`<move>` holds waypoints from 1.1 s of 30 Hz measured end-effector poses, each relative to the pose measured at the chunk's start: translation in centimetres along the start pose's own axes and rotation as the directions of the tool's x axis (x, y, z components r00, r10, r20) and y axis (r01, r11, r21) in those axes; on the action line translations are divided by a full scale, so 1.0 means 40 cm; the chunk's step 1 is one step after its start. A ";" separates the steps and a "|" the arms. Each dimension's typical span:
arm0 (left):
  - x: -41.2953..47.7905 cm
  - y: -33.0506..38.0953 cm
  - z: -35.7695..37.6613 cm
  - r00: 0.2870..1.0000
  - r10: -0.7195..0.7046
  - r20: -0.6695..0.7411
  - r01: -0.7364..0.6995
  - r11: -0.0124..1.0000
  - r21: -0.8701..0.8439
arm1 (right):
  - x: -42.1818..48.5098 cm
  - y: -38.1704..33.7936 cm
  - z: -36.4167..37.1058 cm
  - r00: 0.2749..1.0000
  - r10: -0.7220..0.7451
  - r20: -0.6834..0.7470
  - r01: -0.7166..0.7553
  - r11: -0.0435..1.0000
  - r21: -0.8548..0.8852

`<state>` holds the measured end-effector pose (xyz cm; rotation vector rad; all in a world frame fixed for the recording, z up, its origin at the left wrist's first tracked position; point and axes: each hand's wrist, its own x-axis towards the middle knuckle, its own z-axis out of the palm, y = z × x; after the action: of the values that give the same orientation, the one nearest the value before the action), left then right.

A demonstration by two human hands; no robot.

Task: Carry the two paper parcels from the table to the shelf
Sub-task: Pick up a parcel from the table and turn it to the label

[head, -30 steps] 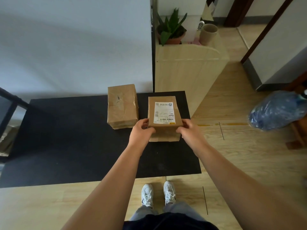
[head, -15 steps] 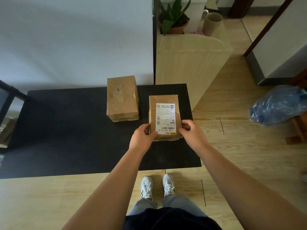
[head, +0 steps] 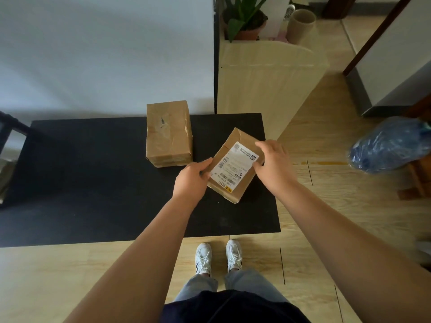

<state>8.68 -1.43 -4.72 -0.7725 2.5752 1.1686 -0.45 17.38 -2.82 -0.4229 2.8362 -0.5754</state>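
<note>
A brown paper parcel with a white shipping label [head: 233, 167] is held above the black table [head: 93, 183], turned at an angle. My left hand [head: 192, 178] grips its left edge and my right hand [head: 272, 163] grips its right side. A second, plain brown parcel [head: 168, 134] rests on the table just left of it, near the wall, untouched. The light wooden shelf unit [head: 268, 78] stands behind the table's right end.
On the shelf top stand a potted plant [head: 245, 19] and a brown cup [head: 299, 25]. A blue plastic bag [head: 391, 145] lies on the wooden floor at right. A dark chair frame [head: 9, 127] is at the far left. My feet stand at the table's front edge.
The labelled parcel has been turned clockwise between my hands, from square to the table to a diagonal. My right hand slid up along its far side. The plain parcel stayed put.
</note>
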 end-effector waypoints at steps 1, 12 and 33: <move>0.002 0.002 -0.005 1.000 0.006 -0.015 -0.006 1.000 0.011 | 0.009 -0.006 -0.005 0.999 -0.039 0.037 0.040 0.999 -0.035; -0.087 0.020 0.093 0.949 -0.314 -0.034 0.309 0.945 -0.113 | 0.027 -0.021 0.016 0.992 0.048 0.113 -0.027 0.984 -0.177; -0.046 0.036 0.052 0.965 -0.245 -0.097 0.232 0.965 -0.122 | 0.014 0.009 0.021 0.994 0.013 0.110 0.011 0.977 -0.211</move>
<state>9.40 1.60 -4.47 -1.1676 2.4314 1.2288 -0.84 17.22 -3.79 -0.4739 2.7985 -0.2412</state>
